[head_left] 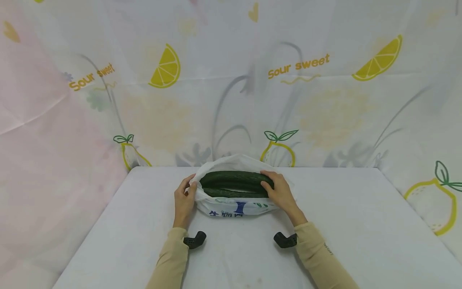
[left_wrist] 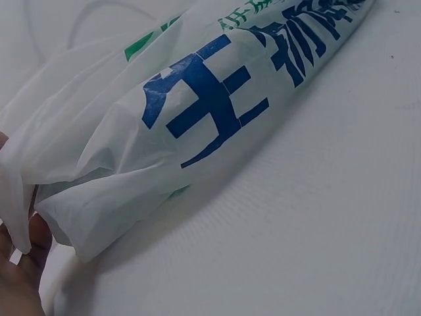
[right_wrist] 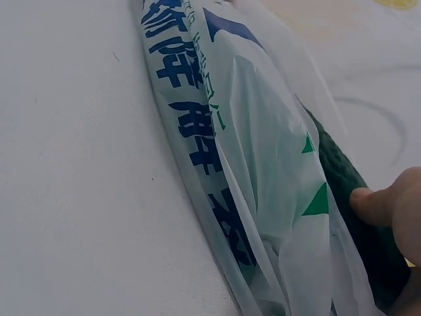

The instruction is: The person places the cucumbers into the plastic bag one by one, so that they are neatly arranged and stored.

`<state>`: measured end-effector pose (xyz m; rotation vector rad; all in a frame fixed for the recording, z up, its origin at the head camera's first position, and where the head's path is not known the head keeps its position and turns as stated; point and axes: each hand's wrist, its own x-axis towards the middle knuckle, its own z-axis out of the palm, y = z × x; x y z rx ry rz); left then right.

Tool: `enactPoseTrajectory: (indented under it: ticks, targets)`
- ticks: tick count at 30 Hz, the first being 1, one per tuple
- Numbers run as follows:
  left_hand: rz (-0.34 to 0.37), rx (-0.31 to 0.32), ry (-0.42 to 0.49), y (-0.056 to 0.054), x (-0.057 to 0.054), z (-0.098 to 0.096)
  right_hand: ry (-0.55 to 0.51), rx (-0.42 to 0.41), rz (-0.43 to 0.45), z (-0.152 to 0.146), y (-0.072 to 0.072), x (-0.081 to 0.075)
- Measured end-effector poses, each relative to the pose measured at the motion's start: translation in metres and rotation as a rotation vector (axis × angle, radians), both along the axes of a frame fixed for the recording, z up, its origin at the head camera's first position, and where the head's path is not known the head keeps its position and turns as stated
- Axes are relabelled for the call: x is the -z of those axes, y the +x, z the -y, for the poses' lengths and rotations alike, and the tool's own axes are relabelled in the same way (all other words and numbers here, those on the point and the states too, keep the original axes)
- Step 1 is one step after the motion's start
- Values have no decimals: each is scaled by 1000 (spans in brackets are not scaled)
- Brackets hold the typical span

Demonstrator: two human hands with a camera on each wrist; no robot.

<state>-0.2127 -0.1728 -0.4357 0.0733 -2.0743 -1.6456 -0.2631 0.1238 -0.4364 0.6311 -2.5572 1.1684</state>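
Note:
A white plastic bag (head_left: pixel 223 208) with blue and green print lies on the table, its mouth spread upward. Inside it, at least two long dark green cucumbers (head_left: pixel 231 176) lie side by side. My left hand (head_left: pixel 185 202) pinches the bag's left edge between thumb and fingers; in the left wrist view the plastic (left_wrist: pixel 99 204) bunches at the fingers. My right hand (head_left: pixel 281 194) grips the right end of the upper cucumber, with the thumb on its near side. From the right wrist, that thumb (right_wrist: pixel 381 204) presses on the green cucumber skin (right_wrist: pixel 345 178). The right fingertips are partly hidden there.
The white table (head_left: pixel 346 208) extends to both sides of the bag. Behind it hangs a pale cloth (head_left: pixel 216 108) with lemon prints, close to the table's far edge. A black curved piece (head_left: pixel 195 240) sticks out at the left wrist, another (head_left: pixel 285 240) at the right.

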Motion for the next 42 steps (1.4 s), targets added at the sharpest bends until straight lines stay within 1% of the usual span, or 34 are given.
enactPoseTrajectory:
  ticks: [3, 7, 10, 12, 16, 20, 23, 25, 33, 36, 38, 39, 42]
  targets:
    - [-23, 5, 16, 1, 1, -2, -13, 22, -3, 1, -1, 2]
    - [-53, 8, 38, 2, 1, -3, -15, 58, -38, 6, -3, 6]
    - [-68, 6, 28, 1, 2, -4, -16, 86, -69, 8, -4, 9]
    - [-65, 7, 22, 1, 2, -5, -16, 106, -81, 9, -4, 10]
    - [-50, 8, 18, 1, 3, -6, -32, 135, -45, 9, -2, 11]
    - [-43, 11, 26, 1, 4, -6, -51, 142, 18, 6, 1, 11]
    - [-46, 14, 27, 1, 4, -6, -56, 134, 34, 2, 0, 11]
    - [-49, 15, 26, 1, 3, -7, -59, 126, 39, -2, -1, 9]
    - [-60, 18, 38, -2, 1, -6, -19, 31, 61, -21, 1, -8]
    - [-60, 27, 49, -2, -1, -6, -33, 13, 56, -30, 3, -14]
    - [-49, 26, 41, -2, -1, -5, -63, 24, 48, -38, 5, -17]
    - [-46, 22, 33, -2, 0, -4, -74, 31, 41, -43, 5, -18]
    - [-37, -4, 25, -8, 11, 3, -99, 51, 31, -55, 7, -21]
